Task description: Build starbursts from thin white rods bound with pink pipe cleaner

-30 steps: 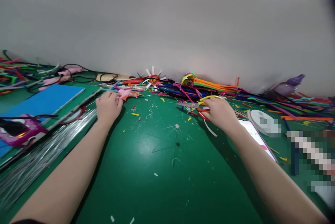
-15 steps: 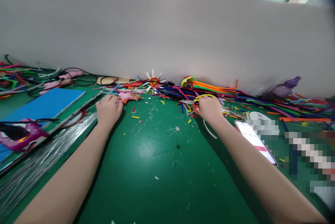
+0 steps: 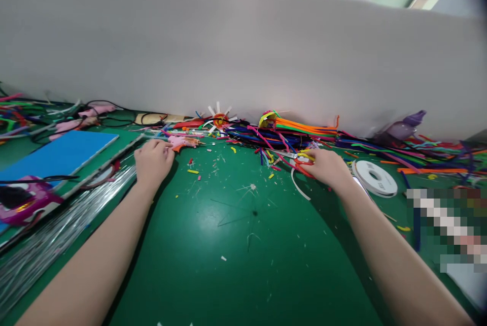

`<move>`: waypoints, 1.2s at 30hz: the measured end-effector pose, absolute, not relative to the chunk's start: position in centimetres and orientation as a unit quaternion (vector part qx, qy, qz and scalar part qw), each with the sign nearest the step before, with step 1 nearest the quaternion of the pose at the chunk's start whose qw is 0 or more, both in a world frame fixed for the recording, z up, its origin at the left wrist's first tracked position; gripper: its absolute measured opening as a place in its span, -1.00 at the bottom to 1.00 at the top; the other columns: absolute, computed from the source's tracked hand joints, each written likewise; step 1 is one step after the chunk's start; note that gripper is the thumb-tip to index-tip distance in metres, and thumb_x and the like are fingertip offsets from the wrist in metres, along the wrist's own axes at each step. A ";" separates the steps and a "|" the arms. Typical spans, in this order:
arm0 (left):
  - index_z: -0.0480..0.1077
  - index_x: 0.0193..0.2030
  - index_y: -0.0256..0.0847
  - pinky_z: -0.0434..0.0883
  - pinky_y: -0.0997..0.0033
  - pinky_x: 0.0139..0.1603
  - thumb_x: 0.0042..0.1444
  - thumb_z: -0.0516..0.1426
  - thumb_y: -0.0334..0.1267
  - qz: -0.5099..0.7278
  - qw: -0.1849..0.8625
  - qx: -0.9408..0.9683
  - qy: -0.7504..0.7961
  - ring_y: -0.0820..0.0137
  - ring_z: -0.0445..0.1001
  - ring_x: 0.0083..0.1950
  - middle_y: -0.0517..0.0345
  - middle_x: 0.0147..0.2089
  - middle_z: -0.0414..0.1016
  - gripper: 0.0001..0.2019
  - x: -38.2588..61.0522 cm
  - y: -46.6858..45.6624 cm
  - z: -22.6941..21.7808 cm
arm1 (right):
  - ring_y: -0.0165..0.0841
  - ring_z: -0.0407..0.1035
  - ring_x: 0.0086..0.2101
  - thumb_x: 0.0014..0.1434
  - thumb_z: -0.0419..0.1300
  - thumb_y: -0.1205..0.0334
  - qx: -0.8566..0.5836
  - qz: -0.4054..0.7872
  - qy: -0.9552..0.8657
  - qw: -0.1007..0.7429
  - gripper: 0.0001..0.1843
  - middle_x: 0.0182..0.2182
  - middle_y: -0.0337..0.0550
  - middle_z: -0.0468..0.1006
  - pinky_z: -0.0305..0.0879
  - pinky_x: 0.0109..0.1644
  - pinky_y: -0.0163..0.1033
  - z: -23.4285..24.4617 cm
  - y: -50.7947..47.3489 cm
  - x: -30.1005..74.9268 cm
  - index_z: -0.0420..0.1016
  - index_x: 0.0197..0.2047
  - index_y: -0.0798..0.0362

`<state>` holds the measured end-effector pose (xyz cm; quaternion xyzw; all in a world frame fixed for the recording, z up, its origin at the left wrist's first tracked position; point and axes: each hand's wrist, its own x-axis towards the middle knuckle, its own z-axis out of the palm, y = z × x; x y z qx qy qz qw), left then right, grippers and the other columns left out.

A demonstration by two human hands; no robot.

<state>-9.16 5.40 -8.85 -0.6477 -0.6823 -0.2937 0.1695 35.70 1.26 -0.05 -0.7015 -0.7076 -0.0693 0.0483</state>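
Pink glue gun (image 3: 184,141): on the table just off your left hand (image 3: 152,162), at the fingertip side; nozzle points right, away from it.
Left hand: your fingers curl down over the gun's rear end; gripping or just resting, cannot tell.
Scissors (image 3: 304,162): in your right hand (image 3: 329,168); red and yellow handles, blades pointing left.
Right hand: your fingers are closed around the handles.
White strip (image 3: 298,185): curved on the table, just to the near left of your right hand.
White spool (image 3: 386,182): lying flat, right of your right hand.
Orange stems (image 3: 308,125): bundled beyond your right hand, near the pale partition (image 3: 243,41).
Spiked orange piece (image 3: 219,120): beyond your left hand and to its right, white strips fanning out.
Blue board (image 3: 68,152): left of your left hand.
Silvery strands (image 3: 72,229): beside your left forearm, on its outer side.
Yellow scrap (image 3: 193,171): between your hands, nearer the left, other bits scattered around it.
Green table (image 3: 213,285): under all of it.
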 end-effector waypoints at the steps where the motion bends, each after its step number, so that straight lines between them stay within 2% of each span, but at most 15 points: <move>1: 0.43 -0.15 -0.17 0.13 0.16 -0.07 0.18 -0.05 -0.22 -0.295 0.170 -0.648 -0.682 0.11 0.36 0.03 -0.06 -0.06 0.47 -0.74 -9.2 5.4 -8.9 | -0.16 0.47 -0.35 0.05 0.12 -0.10 -0.709 -0.050 -0.701 0.061 -0.55 -0.32 -0.06 0.61 0.17 -0.41 -0.22 -0.2 1.0 36.1 0.55 -0.11 -0.01; 5: 0.43 -0.14 -0.19 0.12 0.17 -0.06 0.18 -0.05 -0.24 -0.299 0.168 -0.649 -0.679 0.12 0.35 0.03 -0.06 -0.06 0.46 -0.74 -9.2 5.4 -8.9 | -0.15 0.46 -0.38 0.07 0.08 -0.16 -0.735 -0.010 -0.668 0.115 -0.53 -0.37 -0.06 0.59 0.18 -0.41 -0.21 -1.1 0.0 37.0 0.53 -0.15 0.00; 12: 0.43 -0.16 -0.23 0.11 0.21 -0.09 0.19 -0.03 -0.21 -0.283 0.180 -0.651 -0.681 0.17 0.35 -0.01 -0.03 -0.06 0.47 -0.74 -9.2 5.3 -8.7 | -0.17 0.45 -0.33 0.06 0.10 -0.13 -0.766 0.052 -0.592 0.246 -0.54 -0.32 -0.04 0.58 0.22 -0.32 -0.21 -3.1 -0.2 37.0 0.46 -0.15 0.07; 19: 0.44 -0.15 -0.24 0.12 0.22 -0.10 0.19 -0.03 -0.19 -0.277 0.183 -0.651 -0.682 0.17 0.35 0.00 -0.04 -0.06 0.47 -0.72 -9.2 5.2 -8.7 | -0.12 0.41 -0.17 0.07 0.07 -0.22 -0.766 0.035 -0.568 0.298 -0.26 -0.07 0.21 0.46 0.26 -0.23 -0.16 -3.1 0.0 37.0 0.23 0.11 0.21; 22: 0.44 -0.16 -0.23 0.12 0.22 -0.10 0.19 -0.04 -0.20 -0.275 0.186 -0.652 -0.682 0.18 0.35 -0.01 -0.02 -0.06 0.46 -0.73 -9.2 5.2 -8.6 | -0.08 0.39 -0.12 0.07 0.05 -0.24 -0.764 0.026 -0.576 0.289 -0.21 -0.04 0.27 0.42 0.26 -0.18 -0.13 -3.2 -0.2 36.6 0.20 0.11 0.27; 25: 0.44 -0.16 -0.22 0.12 0.21 -0.10 0.19 -0.04 -0.20 -0.275 0.190 -0.651 -0.682 0.17 0.36 -0.02 -0.02 -0.06 0.46 -0.73 -9.1 5.2 -8.6 | -0.09 0.39 -0.12 0.06 0.06 -0.24 -0.756 0.016 -0.600 0.260 -0.27 -0.05 0.18 0.44 0.26 -0.17 -0.13 -3.9 -0.6 36.1 0.24 0.07 0.21; 28: 0.43 -0.16 -0.21 0.12 0.20 -0.07 0.19 -0.05 -0.21 -0.275 0.192 -0.650 -0.682 0.16 0.35 -0.01 -0.02 -0.06 0.46 -0.74 -9.1 5.2 -8.7 | -0.08 0.40 -0.15 0.05 0.09 -0.22 -0.739 -0.044 -0.632 0.231 -0.34 -0.12 0.09 0.48 0.26 -0.20 -0.12 -5.1 -1.3 35.6 0.28 0.04 0.12; 33: 0.42 -0.14 -0.20 0.11 0.20 -0.05 0.20 -0.05 -0.19 -0.273 0.195 -0.651 -0.681 0.17 0.35 0.00 -0.02 -0.05 0.46 -0.73 -9.1 5.3 -8.9 | -0.09 0.37 -0.12 0.17 0.10 0.01 -0.632 -0.169 -0.735 0.178 -0.50 -0.13 0.09 0.49 0.25 -0.12 -0.10 -6.1 -2.4 35.1 0.29 0.08 0.15; 36: 0.41 -0.13 -0.20 0.11 0.21 -0.07 0.20 -0.05 -0.18 -0.269 0.197 -0.652 -0.681 0.16 0.35 0.00 -0.02 -0.05 0.46 -0.73 -9.0 5.2 -8.8 | -0.11 0.36 -0.12 0.23 0.06 0.09 -0.589 -0.200 -0.769 0.147 -0.52 -0.11 0.11 0.49 0.23 -0.09 -0.11 -5.9 -2.5 35.2 0.27 0.14 0.19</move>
